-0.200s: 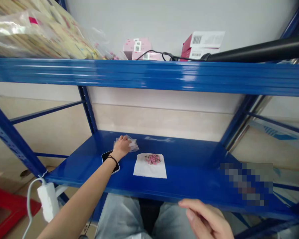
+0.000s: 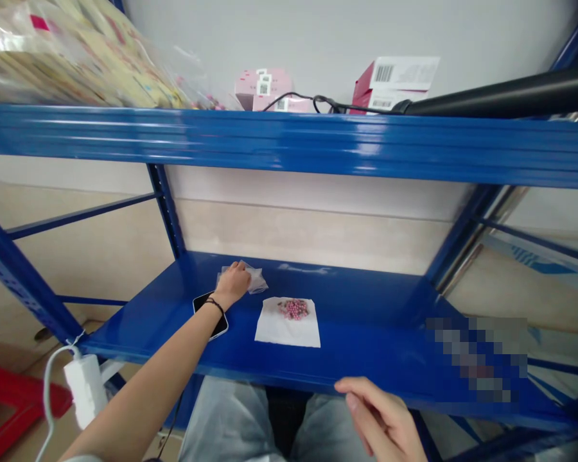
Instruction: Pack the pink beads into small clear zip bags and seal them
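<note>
My left hand (image 2: 235, 281) reaches across the blue shelf board (image 2: 366, 321) to a small pile of clear plastic bags (image 2: 257, 281). Its fingers curl down onto the bags, and the fingertips are hidden behind the hand. Under that wrist lies a dark-screened phone (image 2: 218, 327), partly covered by the forearm. To the right is a white sheet of paper (image 2: 287, 335) with a cluster of pink beads (image 2: 295, 309) on it. My right hand (image 2: 376, 410) hovers by the front edge of the shelf, holding nothing, with thumb and forefinger apart.
Above runs a blue shelf beam (image 2: 270, 138), carrying bagged packets (image 2: 77, 64), pink boxes (image 2: 264, 86), red-and-white boxes (image 2: 397, 77) and a black tube (image 2: 501, 93). A white power strip (image 2: 84, 388) hangs at the left front corner. A blurred patch (image 2: 476, 359) covers the right side.
My right hand has moved slightly left and up, toward the shelf's front edge. The left hand stays on the plastic bags. The whole view has shifted a little.
</note>
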